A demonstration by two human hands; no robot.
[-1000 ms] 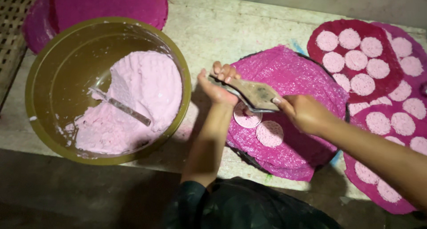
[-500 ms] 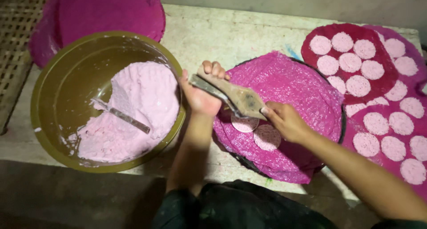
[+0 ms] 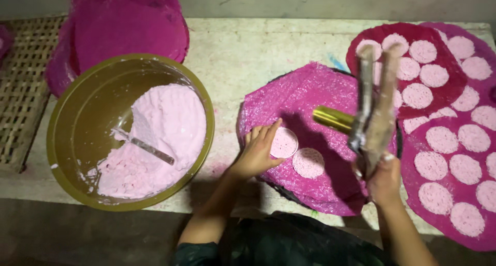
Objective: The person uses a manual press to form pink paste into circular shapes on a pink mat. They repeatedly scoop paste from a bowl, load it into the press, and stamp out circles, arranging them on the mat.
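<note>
My left hand (image 3: 257, 151) rests flat on a magenta round mat (image 3: 305, 95), fingertips touching a pale pink dough disc (image 3: 283, 142). A second pink disc (image 3: 308, 162) lies just to its right. My right hand (image 3: 383, 179) grips the handles of a dough-crusted scissor-like press (image 3: 374, 108) with a brass-coloured cylinder (image 3: 333, 118), held upright above the mat. A large olive bowl (image 3: 77, 121) at the left holds pink dough (image 3: 160, 137) and a metal spoon (image 3: 144, 147).
At the right, overlapping magenta mats (image 3: 439, 142) carry several pink discs in rows. A stack of bare magenta mats (image 3: 124, 33) lies behind the bowl. A woven rack (image 3: 23, 90) sits at the far left. Everything stands on a pale stone slab (image 3: 243, 44).
The press has lifted away from my left hand and swung to the right, now upright. My left hand dropped to the mat and now touches a newly laid disc.
</note>
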